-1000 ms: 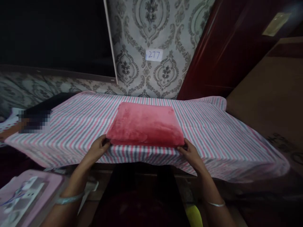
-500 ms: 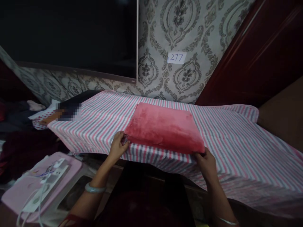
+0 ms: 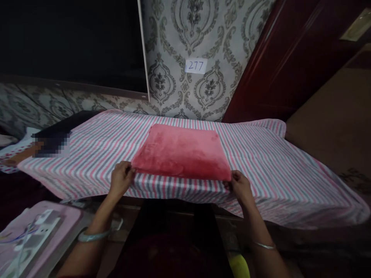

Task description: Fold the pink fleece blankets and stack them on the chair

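Observation:
A pink-red plush cushion (image 3: 182,152) lies flat on a striped cloth (image 3: 261,154) spread over a long low surface. At its near left corner, my left hand (image 3: 121,177) pinches the plush between thumb and fingers. My right hand (image 3: 240,185) grips the near right corner, the fingers partly tucked under it and hidden. The cushion's front edge lies along the front edge of the cloth-covered surface.
Behind is a patterned wall with a paper label (image 3: 196,65) and a large dark TV (image 3: 72,46). Dark red wood panelling (image 3: 261,69) rises at the right. A power strip (image 3: 31,243) rests on a pink lid (image 3: 68,218) at lower left. Something yellow (image 3: 240,266) shows below.
My view has turned to the right, so everything has slid left in the picture. Both hands remain at the cushion's near corners; its near edge looks straighter and flatter.

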`<state>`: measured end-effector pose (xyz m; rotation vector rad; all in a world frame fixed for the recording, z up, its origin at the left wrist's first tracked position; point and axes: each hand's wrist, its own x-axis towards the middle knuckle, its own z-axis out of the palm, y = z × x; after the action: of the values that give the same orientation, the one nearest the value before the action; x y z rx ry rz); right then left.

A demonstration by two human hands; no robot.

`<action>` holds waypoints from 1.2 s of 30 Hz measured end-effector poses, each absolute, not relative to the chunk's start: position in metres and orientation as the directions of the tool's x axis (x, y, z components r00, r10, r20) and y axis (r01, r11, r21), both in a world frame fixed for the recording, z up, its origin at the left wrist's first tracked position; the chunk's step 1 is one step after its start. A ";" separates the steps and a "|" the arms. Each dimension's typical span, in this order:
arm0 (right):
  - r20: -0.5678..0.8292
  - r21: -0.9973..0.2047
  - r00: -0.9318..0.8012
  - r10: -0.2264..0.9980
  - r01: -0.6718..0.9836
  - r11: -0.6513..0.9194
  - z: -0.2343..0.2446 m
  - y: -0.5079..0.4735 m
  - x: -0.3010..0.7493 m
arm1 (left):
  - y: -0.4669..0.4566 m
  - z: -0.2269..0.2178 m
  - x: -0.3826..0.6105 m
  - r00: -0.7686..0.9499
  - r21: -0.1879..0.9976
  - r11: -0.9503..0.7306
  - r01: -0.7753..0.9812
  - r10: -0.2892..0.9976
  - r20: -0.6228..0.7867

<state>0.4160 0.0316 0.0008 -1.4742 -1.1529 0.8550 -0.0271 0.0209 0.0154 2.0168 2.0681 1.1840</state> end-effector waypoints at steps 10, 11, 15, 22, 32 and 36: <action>0.187 -0.967 0.182 0.965 0.210 0.147 0.001 0.017 0.409 | 0.017 0.014 -0.035 -0.173 0.634 -0.109 0.766 0.914 0.366; 0.212 -0.959 0.163 0.964 0.223 0.173 0.000 0.016 0.410 | 0.017 0.014 -0.034 -0.196 0.672 -0.108 0.733 0.912 0.360; 0.240 -0.952 0.095 0.966 0.217 0.215 0.001 0.009 0.415 | 0.008 0.022 -0.026 -0.273 0.830 -0.115 0.546 0.912 0.306; 0.236 -0.860 0.297 0.925 0.507 0.056 0.021 0.019 0.410 | 0.013 0.045 -0.010 -0.361 0.859 -0.037 0.511 0.898 0.253; 0.394 -0.876 0.297 0.870 0.407 0.257 0.014 0.043 0.408 | 0.028 0.036 0.003 -0.348 0.830 -0.047 0.556 0.894 0.283; 0.319 -0.885 0.307 0.897 0.434 0.166 -0.004 0.041 0.412 | 0.027 0.031 -0.001 -0.287 0.808 -0.048 0.587 0.921 0.263</action>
<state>0.4117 0.0412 -0.0038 -1.4500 -1.3049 0.5175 -0.0013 0.0275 0.0310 1.5977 1.8716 1.2661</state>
